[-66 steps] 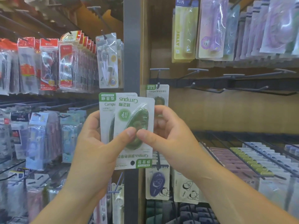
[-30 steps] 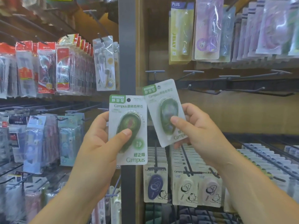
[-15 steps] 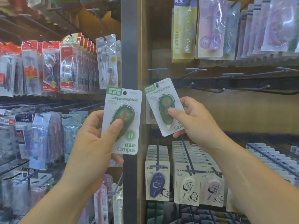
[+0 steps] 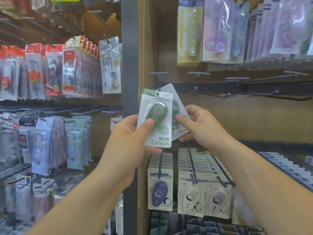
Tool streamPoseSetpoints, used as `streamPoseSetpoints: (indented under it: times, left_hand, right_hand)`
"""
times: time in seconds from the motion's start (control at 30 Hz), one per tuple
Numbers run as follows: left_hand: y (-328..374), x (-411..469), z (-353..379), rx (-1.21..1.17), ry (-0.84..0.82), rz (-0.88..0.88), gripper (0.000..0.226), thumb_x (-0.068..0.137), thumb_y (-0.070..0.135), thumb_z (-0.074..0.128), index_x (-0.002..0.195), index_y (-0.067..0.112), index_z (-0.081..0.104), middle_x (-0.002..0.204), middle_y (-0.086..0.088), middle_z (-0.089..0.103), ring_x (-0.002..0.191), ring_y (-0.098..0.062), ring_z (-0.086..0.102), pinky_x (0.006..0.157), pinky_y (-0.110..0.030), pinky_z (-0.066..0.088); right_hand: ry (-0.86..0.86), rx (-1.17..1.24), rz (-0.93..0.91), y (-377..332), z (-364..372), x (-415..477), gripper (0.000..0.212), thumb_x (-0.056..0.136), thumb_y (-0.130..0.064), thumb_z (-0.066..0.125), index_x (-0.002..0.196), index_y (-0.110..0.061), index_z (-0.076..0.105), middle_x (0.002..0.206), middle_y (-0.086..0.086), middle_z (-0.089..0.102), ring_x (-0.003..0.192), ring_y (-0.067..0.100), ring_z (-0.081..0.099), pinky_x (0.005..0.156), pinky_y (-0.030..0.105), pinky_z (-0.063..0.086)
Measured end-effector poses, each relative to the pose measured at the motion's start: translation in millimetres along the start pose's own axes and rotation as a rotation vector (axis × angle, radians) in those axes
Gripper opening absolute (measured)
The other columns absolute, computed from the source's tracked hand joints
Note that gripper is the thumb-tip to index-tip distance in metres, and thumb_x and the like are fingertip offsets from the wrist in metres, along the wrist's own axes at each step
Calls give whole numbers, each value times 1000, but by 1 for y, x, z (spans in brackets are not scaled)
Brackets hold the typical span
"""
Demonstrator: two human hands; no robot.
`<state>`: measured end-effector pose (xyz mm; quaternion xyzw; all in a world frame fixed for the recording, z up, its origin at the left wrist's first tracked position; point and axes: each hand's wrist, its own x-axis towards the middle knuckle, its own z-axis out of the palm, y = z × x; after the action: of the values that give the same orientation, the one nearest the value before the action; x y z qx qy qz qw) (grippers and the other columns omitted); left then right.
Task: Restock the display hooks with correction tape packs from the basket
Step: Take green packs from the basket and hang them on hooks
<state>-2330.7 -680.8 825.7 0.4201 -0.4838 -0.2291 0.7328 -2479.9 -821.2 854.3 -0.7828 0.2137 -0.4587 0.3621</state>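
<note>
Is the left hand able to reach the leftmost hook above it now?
Probably yes: the left hand holds its green pack just under the hook, nothing visible between them; the right hand holds a second pack behind.

Was a stationery shop aisle. Wooden backboard (image 4: 237, 119) with rows of metal peg hooks (image 4: 198, 74), carded correction tape packs (image 4: 160, 192) hung in stacks, red-topped blister packs (image 4: 54, 70) left of grey upright (image 4: 129, 65), PLUS-branded pack (image 4: 188, 33) above. All retail packaging, many of each.
</note>
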Motion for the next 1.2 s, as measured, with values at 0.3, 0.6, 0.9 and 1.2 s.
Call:
streamPoseSetpoints:
  times: [0.3, 0.6, 0.9, 1.2]
  left_hand:
    - [-12, -6, 24, -129, 33, 5, 17, 105, 23, 58, 116, 17, 69, 99, 3, 81, 90, -17, 79, 57, -26, 62]
    - [-11, -3, 32, -70, 121, 36, 17, 107, 26, 57, 116, 18, 69, 93, 3, 81, 86, -17, 79, 55, -26, 62]
    - [-21, 7, 46, -5, 184, -53, 21, 109, 35, 56, 108, 18, 68, 81, -3, 79, 60, -20, 71, 56, -33, 61]
    - [-44, 26, 64, 43, 275, -117, 21, 111, 39, 49, 103, 25, 62, 97, -4, 75, 58, -15, 70, 54, -30, 56]
  right_hand:
    - [-60, -30, -41, 2, -10, 4, 13, 103, -26, 60, 114, -21, 63, 100, -2, 78, 87, 12, 76, 69, 36, 65]
    - [-120, -113, -54, 4, -15, 12, 14, 102, -30, 60, 116, -28, 61, 109, -3, 74, 86, 10, 76, 66, 31, 64]
    - [-142, -134, -74, 5, -20, 11, 15, 103, -31, 60, 117, -27, 61, 103, -3, 76, 81, 12, 76, 67, 35, 65]
    - [-91, -147, 33, 10, -20, 25, 14, 105, -23, 58, 99, -20, 70, 93, 4, 79, 72, 15, 76, 65, 32, 63]
